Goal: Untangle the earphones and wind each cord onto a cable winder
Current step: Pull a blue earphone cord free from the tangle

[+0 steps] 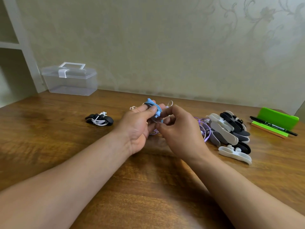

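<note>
**Blue cord held above the worktop**

A blue earphone cord, wound into a bundle, is gripped in the left hand above the worktop. Its loose end is pinched by the right hand. Right of the hands, purple earphones lie beside a pile of cable winders. Left of them rests a wound black winder.

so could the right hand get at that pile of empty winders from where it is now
Probably yes: the pile of winders lies just beside the right hand with only loose purple cord between, but its fingers are busy pinching the blue cord.
</note>
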`<state>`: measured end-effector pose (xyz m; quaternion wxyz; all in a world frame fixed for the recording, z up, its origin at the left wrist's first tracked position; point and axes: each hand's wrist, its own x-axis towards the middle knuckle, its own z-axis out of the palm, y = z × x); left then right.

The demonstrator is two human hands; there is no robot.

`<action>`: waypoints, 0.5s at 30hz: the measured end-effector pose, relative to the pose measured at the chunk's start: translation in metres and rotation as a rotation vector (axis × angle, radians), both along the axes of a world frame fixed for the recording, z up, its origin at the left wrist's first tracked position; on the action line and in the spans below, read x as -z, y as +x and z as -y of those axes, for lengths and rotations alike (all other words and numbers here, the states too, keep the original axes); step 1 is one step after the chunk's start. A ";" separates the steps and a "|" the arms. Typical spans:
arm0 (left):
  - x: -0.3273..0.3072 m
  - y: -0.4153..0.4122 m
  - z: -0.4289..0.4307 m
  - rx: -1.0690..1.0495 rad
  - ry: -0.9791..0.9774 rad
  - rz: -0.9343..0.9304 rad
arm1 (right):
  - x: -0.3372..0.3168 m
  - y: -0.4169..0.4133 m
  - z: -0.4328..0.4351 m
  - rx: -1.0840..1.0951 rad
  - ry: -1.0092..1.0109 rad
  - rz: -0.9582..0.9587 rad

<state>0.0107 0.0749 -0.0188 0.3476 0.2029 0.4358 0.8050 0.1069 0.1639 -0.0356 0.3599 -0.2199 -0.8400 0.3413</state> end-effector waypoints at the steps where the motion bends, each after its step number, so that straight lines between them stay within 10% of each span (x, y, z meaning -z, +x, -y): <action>1: 0.001 -0.001 0.000 -0.001 -0.010 0.012 | 0.000 0.000 0.000 0.006 0.040 0.005; 15: 0.007 -0.006 -0.002 -0.102 -0.191 -0.326 | -0.007 -0.004 0.001 0.027 0.902 0.021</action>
